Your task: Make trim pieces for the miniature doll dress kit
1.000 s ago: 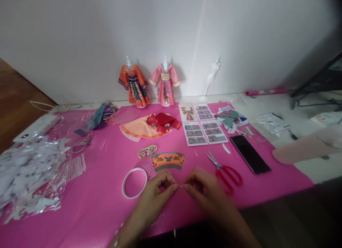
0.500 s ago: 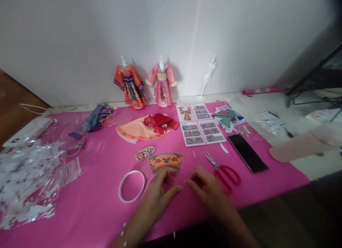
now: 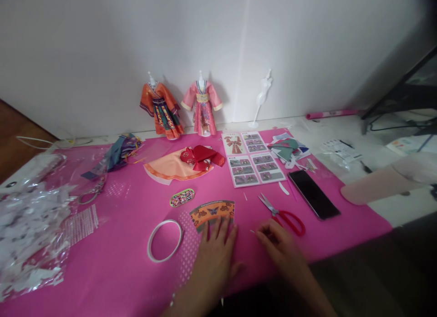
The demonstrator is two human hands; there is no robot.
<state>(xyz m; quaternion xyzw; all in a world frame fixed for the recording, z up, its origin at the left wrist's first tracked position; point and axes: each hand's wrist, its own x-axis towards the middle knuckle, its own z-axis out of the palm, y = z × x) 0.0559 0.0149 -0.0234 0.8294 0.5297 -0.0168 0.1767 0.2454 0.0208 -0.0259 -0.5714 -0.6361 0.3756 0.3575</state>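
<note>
so it's one head cam — looks forward and down from the near side of the mat point(image 3: 112, 235), left hand point(image 3: 215, 251) and right hand point(image 3: 277, 240) close at bottom, wall point(image 3: 191, 30) farther off up top

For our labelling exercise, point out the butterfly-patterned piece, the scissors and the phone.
Patterned piece point(image 3: 213, 211), head view: its butterfly.
Scissors point(image 3: 274, 212), head view: near the pivot.
Phone point(image 3: 314, 194), head view: dark screen.

- No wording can be read.
- Sheet point(image 3: 252, 160), three o'clock, near centre: dark headings above small pictures, too small.
- Packet point(image 3: 341, 149), three o'clock, farther out: dark marks, blurred.
- Roll point(image 3: 331, 114), between two and three: marks unclear.
</note>
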